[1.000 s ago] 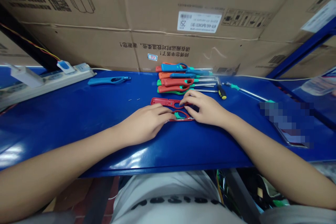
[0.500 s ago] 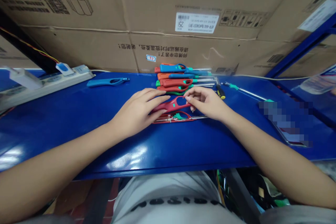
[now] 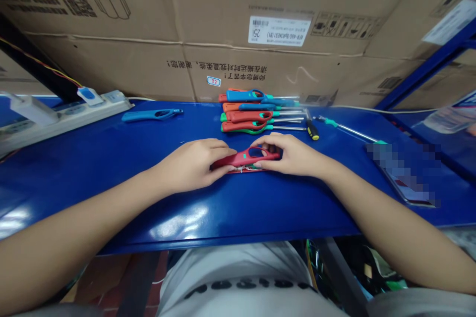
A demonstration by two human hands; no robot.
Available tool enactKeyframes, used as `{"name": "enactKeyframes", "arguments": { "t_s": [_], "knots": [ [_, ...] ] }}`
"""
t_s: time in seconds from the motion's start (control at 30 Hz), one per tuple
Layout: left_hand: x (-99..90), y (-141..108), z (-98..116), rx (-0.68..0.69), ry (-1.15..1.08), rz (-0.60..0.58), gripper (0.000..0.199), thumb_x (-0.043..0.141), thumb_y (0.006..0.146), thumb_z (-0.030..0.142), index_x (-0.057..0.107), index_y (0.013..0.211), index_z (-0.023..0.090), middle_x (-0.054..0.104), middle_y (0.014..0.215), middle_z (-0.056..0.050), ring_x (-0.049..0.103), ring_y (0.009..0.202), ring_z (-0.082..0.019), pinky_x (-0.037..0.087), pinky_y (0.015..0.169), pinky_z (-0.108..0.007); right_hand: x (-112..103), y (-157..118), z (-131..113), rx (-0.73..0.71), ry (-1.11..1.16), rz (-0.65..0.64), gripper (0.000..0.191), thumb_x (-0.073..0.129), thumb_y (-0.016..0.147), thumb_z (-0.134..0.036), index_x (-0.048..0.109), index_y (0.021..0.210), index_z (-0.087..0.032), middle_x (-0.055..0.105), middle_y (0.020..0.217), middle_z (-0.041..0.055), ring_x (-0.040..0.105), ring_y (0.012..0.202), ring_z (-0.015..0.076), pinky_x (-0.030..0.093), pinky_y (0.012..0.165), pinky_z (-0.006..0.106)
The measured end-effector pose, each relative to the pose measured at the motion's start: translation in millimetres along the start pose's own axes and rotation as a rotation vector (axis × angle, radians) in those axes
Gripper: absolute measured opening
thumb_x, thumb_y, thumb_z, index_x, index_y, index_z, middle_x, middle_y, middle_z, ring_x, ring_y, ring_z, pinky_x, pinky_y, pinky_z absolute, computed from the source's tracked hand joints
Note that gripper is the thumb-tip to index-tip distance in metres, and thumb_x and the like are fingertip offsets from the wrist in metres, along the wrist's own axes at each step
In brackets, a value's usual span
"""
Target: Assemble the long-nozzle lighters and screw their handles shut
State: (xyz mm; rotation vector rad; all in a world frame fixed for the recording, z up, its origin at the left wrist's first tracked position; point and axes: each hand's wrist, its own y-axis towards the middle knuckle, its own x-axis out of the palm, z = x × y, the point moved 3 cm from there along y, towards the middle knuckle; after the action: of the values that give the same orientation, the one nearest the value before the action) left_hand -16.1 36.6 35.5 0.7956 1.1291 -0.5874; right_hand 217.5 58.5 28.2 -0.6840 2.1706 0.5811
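Both hands hold a dark red lighter casing half (image 3: 241, 158), of the long-necked kind with a finger loop. My left hand (image 3: 199, 166) pinches its handle end between thumb and fingers. At the loop end, my right hand (image 3: 292, 156) grips it with thumb and bent fingers. Just under it, on the blue table (image 3: 223, 213), lies an open orange-red lighter half (image 3: 245, 171) with white and green parts inside. The upper casing covers most of this lower half. Whether the two halves touch all along, I cannot tell.
A stack of multicoloured long lighters (image 3: 247, 116) lies behind my hands, beside a black-and-yellow screwdriver (image 3: 311, 129). A blue casing (image 3: 152, 115) and a power strip (image 3: 67, 116) are to the left. On the right lie a metal lighter tube (image 3: 353, 131) and a phone-like slab (image 3: 405, 178). Cardboard boxes (image 3: 208, 25) stand behind.
Both hands have brought the dark red casing half down and nearer to me, over the open lighter half. Less of the lower half's inside shows now.
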Motion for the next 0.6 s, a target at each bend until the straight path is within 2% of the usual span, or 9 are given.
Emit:
{"name": "enactKeyframes", "arguments": {
  "t_s": [0.2, 0.4, 0.6],
  "knots": [
    [-2.2, -2.3, 1.8, 0.007, 0.009, -0.076, 0.028, 0.054, 0.099, 0.031, 0.07, 0.12, 0.019, 0.073, 0.11, -0.008, 0.07, 0.097, -0.023, 0.056, 0.087, -0.035, -1.0, -0.8, -7.4, -0.17, -0.11, -0.03, 0.032, 0.075, 0.086, -0.037, 0.069, 0.111, -0.017, 0.068, 0.103, 0.0084, 0.06, 0.099, 0.0227, 0.048, 0.09, 0.038],
    [-2.6, -3.1, 5.2, 0.004, 0.072, -0.125, 0.027, 0.057, 0.098, 0.031, 0.072, 0.117, 0.019, 0.073, 0.105, -0.008, 0.068, 0.096, -0.024, 0.055, 0.084, -0.036, 3.4, -2.1, -6.8, -0.158, -0.116, -0.083, 0.029, 0.073, 0.087, -0.035, 0.068, 0.11, -0.018, 0.065, 0.102, 0.0075, 0.059, 0.099, 0.0223, 0.049, 0.088, 0.036],
    [-0.1, -2.0, 4.0, -0.025, 0.076, -0.143, 0.027, 0.058, 0.099, 0.032, 0.071, 0.12, 0.021, 0.073, 0.11, -0.007, 0.068, 0.1, -0.024, 0.054, 0.087, -0.036, 3.9, -2.6, -6.8, -0.158, -0.147, -0.091, 0.03, 0.072, 0.089, -0.036, 0.067, 0.112, -0.018, 0.065, 0.104, 0.0082, 0.059, 0.099, 0.023, 0.049, 0.089, 0.038]
  ]
}}
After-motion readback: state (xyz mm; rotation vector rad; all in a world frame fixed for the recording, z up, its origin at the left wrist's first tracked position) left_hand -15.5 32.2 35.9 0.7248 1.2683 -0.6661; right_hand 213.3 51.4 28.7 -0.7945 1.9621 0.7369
